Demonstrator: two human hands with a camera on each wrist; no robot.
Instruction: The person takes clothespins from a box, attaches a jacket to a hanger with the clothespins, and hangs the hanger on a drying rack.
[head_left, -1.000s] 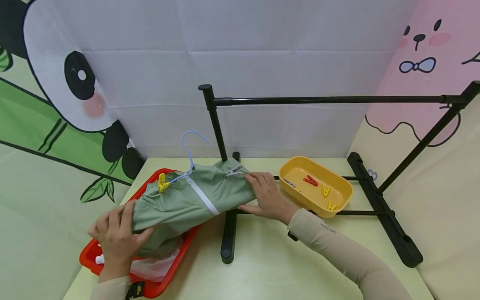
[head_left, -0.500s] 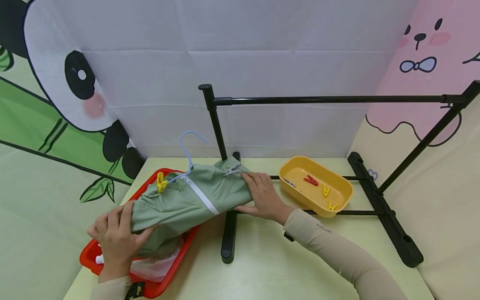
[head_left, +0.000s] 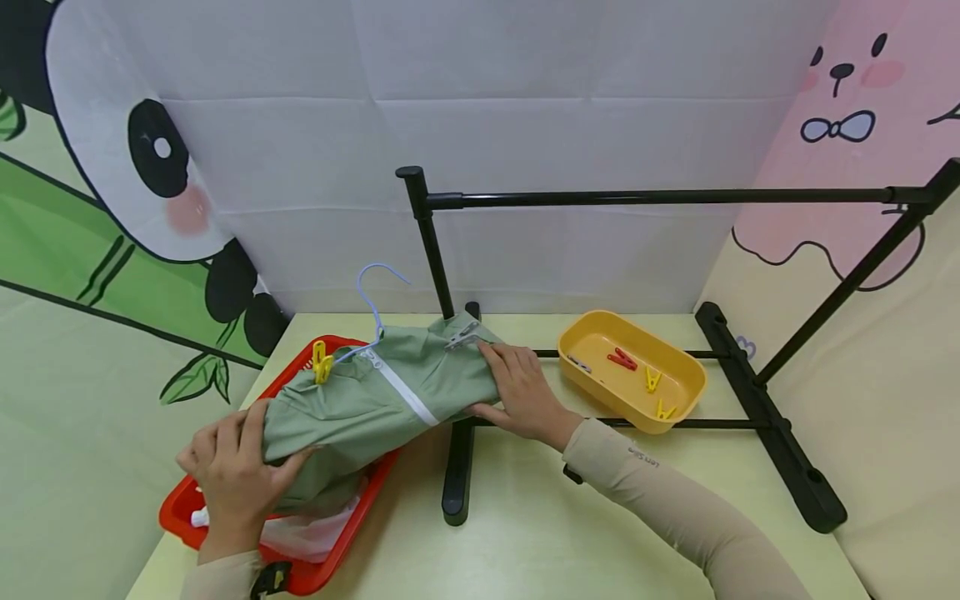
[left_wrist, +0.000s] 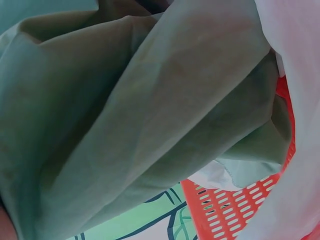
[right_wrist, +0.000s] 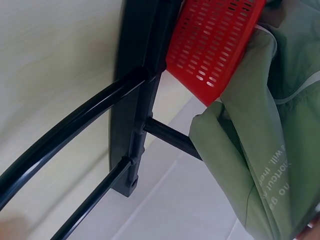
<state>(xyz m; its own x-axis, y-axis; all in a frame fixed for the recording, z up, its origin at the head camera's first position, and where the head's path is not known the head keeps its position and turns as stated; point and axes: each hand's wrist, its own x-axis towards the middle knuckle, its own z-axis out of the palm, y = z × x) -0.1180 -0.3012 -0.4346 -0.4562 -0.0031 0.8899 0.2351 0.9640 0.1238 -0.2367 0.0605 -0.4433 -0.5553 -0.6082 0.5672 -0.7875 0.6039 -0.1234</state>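
A sage-green garment (head_left: pixel 360 417) with a white zip strip hangs on a light blue wire hanger (head_left: pixel 372 300), its hook pointing up. A yellow clothespin (head_left: pixel 322 363) clips its left upper edge; a grey clothespin (head_left: pixel 463 335) sits on the right upper edge. My left hand (head_left: pixel 236 475) grips the garment's left end, thumb in front. At the right end my right hand (head_left: pixel 528 396) holds the cloth between fingers on top and thumb below. Folds of the garment (left_wrist: pixel 150 110) fill the left wrist view. In the right wrist view, the garment (right_wrist: pixel 250 145) shows white printed lettering.
Beneath the garment stands a red basket (head_left: pixel 378 492) with pale pink cloth (head_left: pixel 315 533) in it. A black rack (head_left: pixel 660 198) spans the table's back and right. Inside its base is a yellow tray (head_left: pixel 600 400) with several clothespins, among them a red clothespin (head_left: pixel 622 359).
My right hand has shifted slightly left with the garment's right end. The hanger's hook has moved a little left too. My left hand stays in place.
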